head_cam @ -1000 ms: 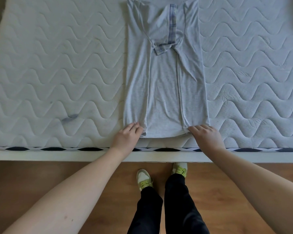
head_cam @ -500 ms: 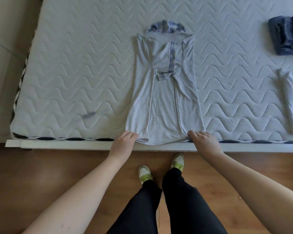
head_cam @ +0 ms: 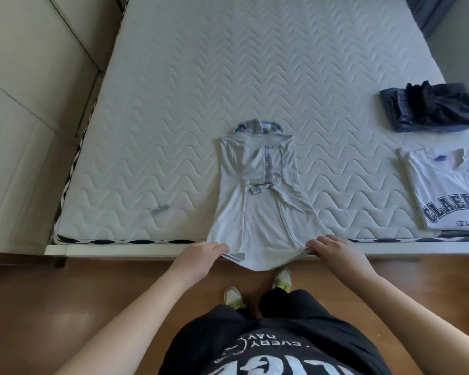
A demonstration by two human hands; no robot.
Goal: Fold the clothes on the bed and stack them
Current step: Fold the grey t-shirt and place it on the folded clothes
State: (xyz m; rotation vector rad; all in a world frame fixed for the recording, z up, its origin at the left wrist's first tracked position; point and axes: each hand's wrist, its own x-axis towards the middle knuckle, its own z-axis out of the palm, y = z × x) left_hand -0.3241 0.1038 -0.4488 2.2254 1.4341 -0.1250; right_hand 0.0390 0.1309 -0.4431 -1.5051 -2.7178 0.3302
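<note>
While the person stands at the foot of the bed (head_cam: 173, 104), two bits of writing can be read: "CLAEPT", cut off by the frame, on a white T-shirt (head_cam: 450, 196) at far right, and "EVERY" upside down on the black shirt (head_cam: 276, 347) they wear; the larger white print below it is too cropped to make out.

Starting at the left, pale panelled doors (head_cam: 25, 104) run alongside the bed, and brown wooden floor (head_cam: 52, 307) spreads below. The bare quilted mattress has a wavy stitch pattern, a small dark stain (head_cam: 159, 209) near its front left corner, and a black-and-white diamond trim along its edge.

Now the left hand (head_cam: 201, 257): its fingers pinch the lower left corner of the grey shirt (head_cam: 260, 212), and a little fold of hem pokes out beside them. The shirt lies lengthwise on the mattress, both sides folded inward, plaid collar at the far end, and its bottom hem sags over the bed's edge between the hands. The right hand (head_cam: 336, 251) grips the lower right corner, fingers curled over bunched cloth.

Below, yellow-green sneakers (head_cam: 281, 278) and black trousers show on the floor.

Further right, a dark folded pile (head_cam: 428, 109) sits well apart on the mattress, its separate pieces hard to distinguish. Nearer the edge lies the folded white T-shirt, with a small blurred script logo under the letters.
</note>
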